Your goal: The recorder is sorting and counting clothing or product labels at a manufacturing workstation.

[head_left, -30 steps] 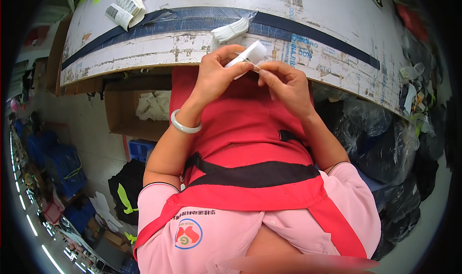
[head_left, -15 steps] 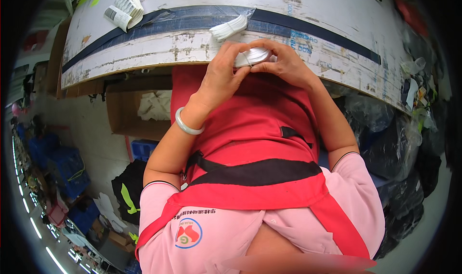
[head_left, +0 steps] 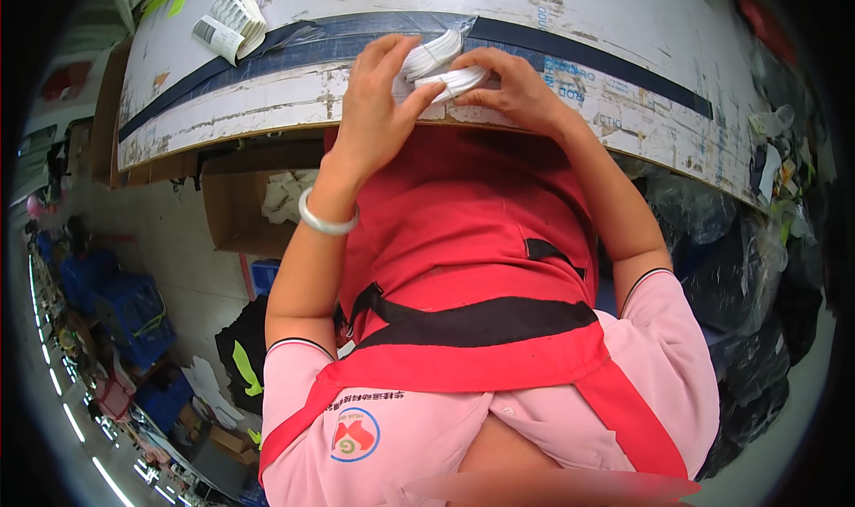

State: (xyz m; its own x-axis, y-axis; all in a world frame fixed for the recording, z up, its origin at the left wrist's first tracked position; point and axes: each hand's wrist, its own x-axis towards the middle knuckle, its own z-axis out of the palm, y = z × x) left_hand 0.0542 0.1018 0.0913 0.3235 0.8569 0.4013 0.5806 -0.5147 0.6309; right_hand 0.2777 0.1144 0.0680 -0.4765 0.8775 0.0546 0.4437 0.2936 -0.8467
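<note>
Two white bundles of flat, folded strips, perhaps elastic or tape, are at the near edge of the table. The farther bundle (head_left: 434, 53) rests on the tabletop with a thin tie round it. The nearer bundle (head_left: 462, 81) is pinched at its right end between the thumb and fingers of my right hand (head_left: 517, 89). At the left ends of both, my left hand (head_left: 378, 102) is spread, its fingers beside the farther bundle and its thumb near the nearer one. Whether those fingertips press on either bundle is hard to make out.
A long dark strip (head_left: 614, 75) runs across the white, scuffed table (head_left: 276, 120). Printed papers (head_left: 233, 24) lie at the far left. Below the table on the left stands a cardboard box (head_left: 233, 213) with pale pieces inside. Plastic bags (head_left: 730, 249) fill the right side.
Both hands have moved away from the table edge, bringing the nearer bundle against the farther one. My left hand has come off the nearer bundle and spread its fingers to the left.
</note>
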